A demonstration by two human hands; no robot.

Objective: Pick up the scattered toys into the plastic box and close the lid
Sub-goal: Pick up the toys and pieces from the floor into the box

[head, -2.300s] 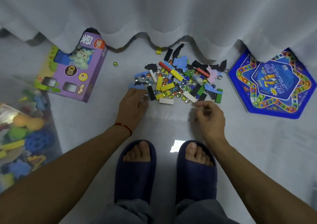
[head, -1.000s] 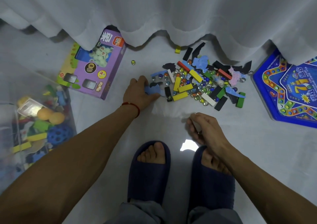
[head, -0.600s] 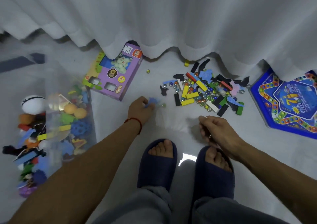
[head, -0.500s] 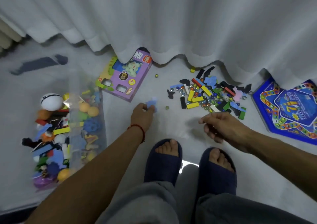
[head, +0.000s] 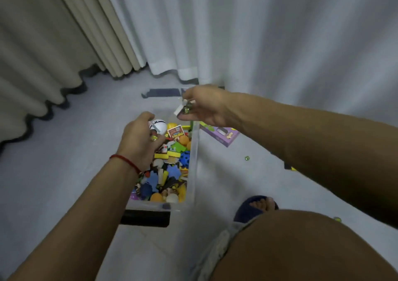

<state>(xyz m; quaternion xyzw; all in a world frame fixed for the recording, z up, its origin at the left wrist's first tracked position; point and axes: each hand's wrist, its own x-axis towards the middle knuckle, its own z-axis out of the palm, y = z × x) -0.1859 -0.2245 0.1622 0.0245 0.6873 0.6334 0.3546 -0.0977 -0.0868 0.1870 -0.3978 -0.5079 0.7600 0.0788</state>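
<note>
A clear plastic box stands on the floor, filled with many coloured toys: foam shapes, balls, blocks. My left hand hovers inside the box over the toys, fingers curled, with a small marble at its fingertips. My right hand is above the box's far right corner, pinching a white block and a marble or two. A loose green marble lies on the floor to the right of the box. No lid is visible.
A purple toy carton lies just right of the box, partly hidden by my right arm. White and beige curtains hang behind. A dark strip lies on the floor beyond the box. My foot in a blue slipper and my knee are at the lower right.
The view swung left from the toy pile to the box. Both hands carried small pieces from the pile and are now over the box.
</note>
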